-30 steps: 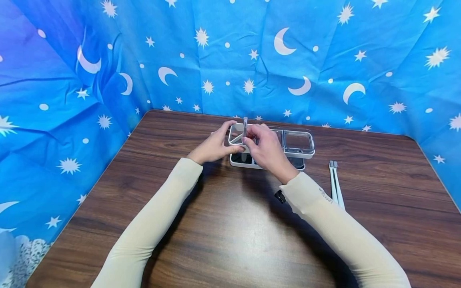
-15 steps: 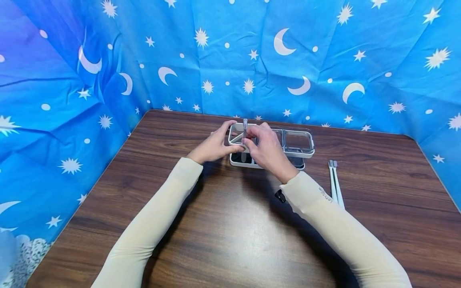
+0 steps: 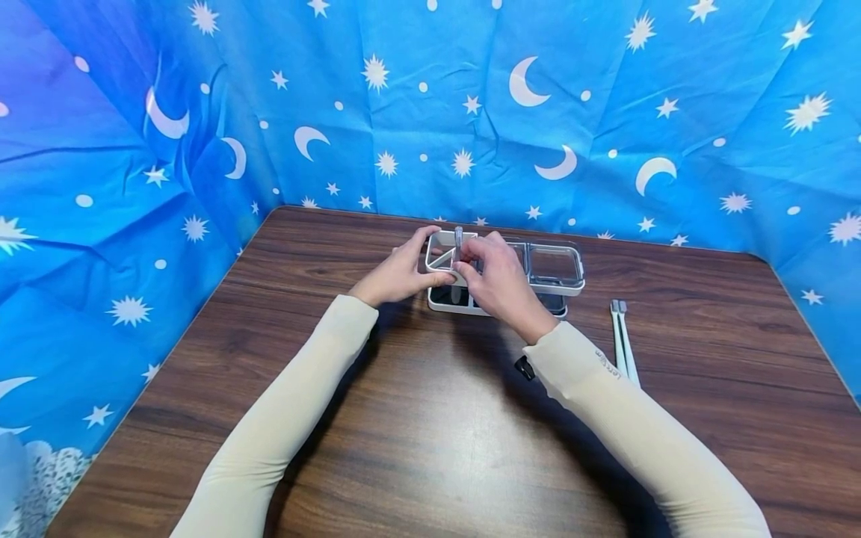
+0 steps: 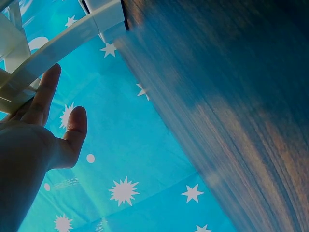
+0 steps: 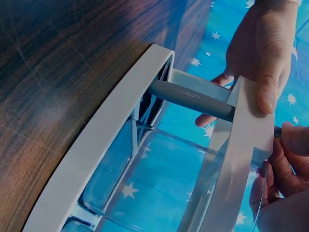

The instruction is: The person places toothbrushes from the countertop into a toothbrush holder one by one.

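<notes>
A white two-tier toothbrush rack [image 3: 557, 287] stands near the far side of the table. My left hand [image 3: 400, 270] holds the left end of its upper tier, thumb in front; the right wrist view shows that thumb on the white frame [image 5: 251, 118]. My right hand [image 3: 501, 276] pinches a grey toothbrush [image 3: 459, 240], which stands upright in the left slot with its head above the rim. Its lettered handle [image 5: 193, 99] passes through the upper tier and reaches the lower tier. In the left wrist view, part of my left hand [image 4: 36, 135] shows beside the rack.
Clear cups [image 5: 159, 169] sit within the rack's right part. Two pale green toothbrushes [image 3: 622, 344] lie on the wooden table [image 3: 430, 448] to the right, partly behind my right sleeve [image 3: 625, 418]. A blue star-patterned cloth [image 3: 417, 112] hangs behind the table.
The grey toothbrush has sunk slightly in the slot, with my right hand still pinching it. My left hand keeps its hold on the rack. The head view has shifted slightly.
</notes>
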Demonstrator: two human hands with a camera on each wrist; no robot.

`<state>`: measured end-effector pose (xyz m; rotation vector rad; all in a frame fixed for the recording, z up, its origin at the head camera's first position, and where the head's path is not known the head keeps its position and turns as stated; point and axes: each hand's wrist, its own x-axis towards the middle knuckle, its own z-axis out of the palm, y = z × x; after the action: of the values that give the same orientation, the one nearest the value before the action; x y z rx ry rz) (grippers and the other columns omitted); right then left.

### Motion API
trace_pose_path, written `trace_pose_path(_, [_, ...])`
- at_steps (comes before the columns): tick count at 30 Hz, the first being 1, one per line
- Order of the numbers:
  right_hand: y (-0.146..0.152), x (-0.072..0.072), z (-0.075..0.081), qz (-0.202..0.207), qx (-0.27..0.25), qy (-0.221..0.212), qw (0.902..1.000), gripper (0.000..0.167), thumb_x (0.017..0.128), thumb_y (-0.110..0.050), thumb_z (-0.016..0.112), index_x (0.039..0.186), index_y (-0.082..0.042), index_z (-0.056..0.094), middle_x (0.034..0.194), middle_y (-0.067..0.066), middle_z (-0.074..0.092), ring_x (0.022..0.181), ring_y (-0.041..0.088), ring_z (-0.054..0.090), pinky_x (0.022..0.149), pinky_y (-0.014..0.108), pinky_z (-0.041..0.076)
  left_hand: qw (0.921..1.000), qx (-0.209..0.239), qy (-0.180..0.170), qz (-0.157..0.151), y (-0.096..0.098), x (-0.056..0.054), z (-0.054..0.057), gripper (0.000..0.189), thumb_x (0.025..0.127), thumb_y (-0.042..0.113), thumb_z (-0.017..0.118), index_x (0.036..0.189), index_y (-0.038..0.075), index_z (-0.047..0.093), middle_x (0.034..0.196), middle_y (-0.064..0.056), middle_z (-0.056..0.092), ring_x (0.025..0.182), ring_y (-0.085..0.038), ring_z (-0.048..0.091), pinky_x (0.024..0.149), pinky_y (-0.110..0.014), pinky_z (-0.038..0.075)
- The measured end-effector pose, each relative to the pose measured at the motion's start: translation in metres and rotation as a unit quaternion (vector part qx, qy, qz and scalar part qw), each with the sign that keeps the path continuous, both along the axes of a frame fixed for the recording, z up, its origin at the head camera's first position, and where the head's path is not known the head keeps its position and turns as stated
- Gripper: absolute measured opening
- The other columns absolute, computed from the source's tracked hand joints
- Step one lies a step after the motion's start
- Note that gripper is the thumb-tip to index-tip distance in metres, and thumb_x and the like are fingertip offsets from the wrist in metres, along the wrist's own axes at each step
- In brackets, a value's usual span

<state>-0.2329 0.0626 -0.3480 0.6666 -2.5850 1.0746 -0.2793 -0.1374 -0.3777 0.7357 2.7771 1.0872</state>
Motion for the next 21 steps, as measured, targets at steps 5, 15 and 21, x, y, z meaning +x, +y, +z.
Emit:
trace_pose_path(5, [0.002, 0.0, 0.0, 0.003, 0.005, -0.011, 0.9999, 0.004, 0.089, -0.015, 0.068, 0.09, -0.011, 0.066, 0.083, -0.001, 0.057, 0.084, 0.02, 0.043, 0.068, 0.033, 0.039, 1.0, -0.002, 0.004, 0.002, 0.001, 0.0, 0.0, 0.087, 0.081, 0.055, 0.067, 0.146, 0.016, 0.023, 0.129, -0.004, 0.054, 0.122, -0.021, 0.046, 0.107, -0.056, 0.015])
trace_pose_path(15, [0.014, 0.002, 0.003, 0.003, 0.0, -0.009, 1.0, 0.023, 0.083, -0.023, 0.075, 0.102, -0.012, 0.07, 0.095, -0.003, 0.062, 0.092, 0.02, 0.046, 0.074, 0.035, 0.039, 1.0, -0.009, 0.002, 0.004, 0.001, 0.001, 0.001, 0.087, 0.082, 0.054, 0.067, 0.147, 0.016, 0.023, 0.129, -0.004, 0.054, 0.122, -0.022, 0.046, 0.107, -0.055, 0.015])
trace_pose_path(21, [0.029, 0.003, 0.005, -0.008, -0.012, -0.005, 0.9999, 0.029, 0.083, -0.023, 0.075, 0.106, -0.009, 0.069, 0.099, 0.001, 0.062, 0.094, 0.019, 0.046, 0.078, 0.036, 0.043, 0.9999, -0.007, -0.011, 0.006, 0.0, 0.001, 0.002, 0.09, 0.08, 0.057, 0.066, 0.147, 0.017, 0.022, 0.13, -0.004, 0.054, 0.122, -0.022, 0.046, 0.107, -0.054, 0.017])
